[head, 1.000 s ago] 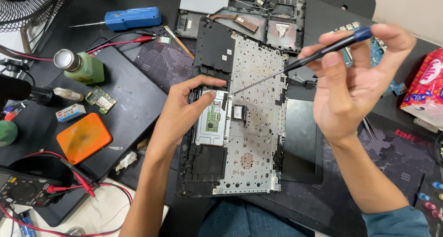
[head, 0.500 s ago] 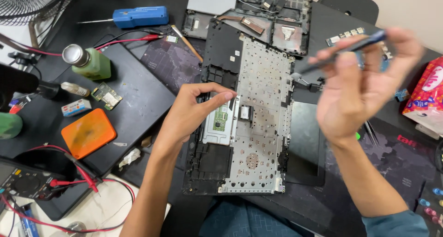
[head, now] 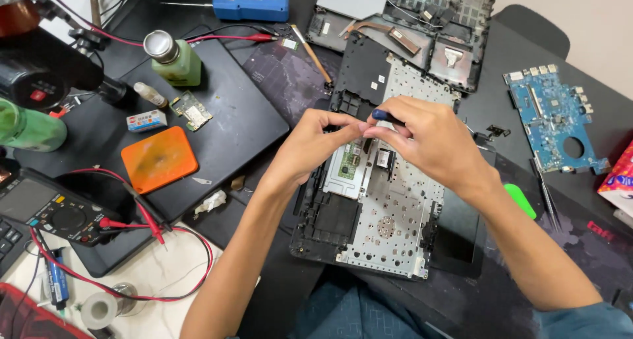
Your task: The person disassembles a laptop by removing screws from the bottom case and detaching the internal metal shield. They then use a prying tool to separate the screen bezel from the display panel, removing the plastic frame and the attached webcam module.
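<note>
1. The dark-handled screwdriver with a blue cap (head: 381,115) now stands roughly upright over the opened laptop base with its silver perforated metal keyboard plate (head: 395,210), at the upper middle of the plate above the silver touchpad bracket (head: 353,167). Half a second ago it is held up and out to the right, blurred, clear of the chassis.
2. The right hand (head: 428,141) has come in from the right edge to the centre; its fingers are curled tight round the screwdriver handle, thumb and fingertips pinched near the blue cap.
3. The left hand (head: 316,141) has barely moved; its thumb and forefinger are pinched narrow and meet the right hand's fingertips at the handle.
4. With the right hand gone from there, the blue bare circuit board (head: 554,115) on the right of the black table mat (head: 501,88) shows in full.
5. Hidden: the screwdriver shaft and tip are behind the fingers, so I cannot tell whether the tip touches the plate or a screw.
6. Hard to make out: whether the left fingertips grip the handle or something small beside it.
7. Cut off: the green bottle (head: 30,124) at the left edge and the black multimeter with red leads (head: 53,210) at lower left. The orange rounded square pad (head: 159,159) lies on a closed black laptop (head: 224,121), well apart from the hands.
</note>
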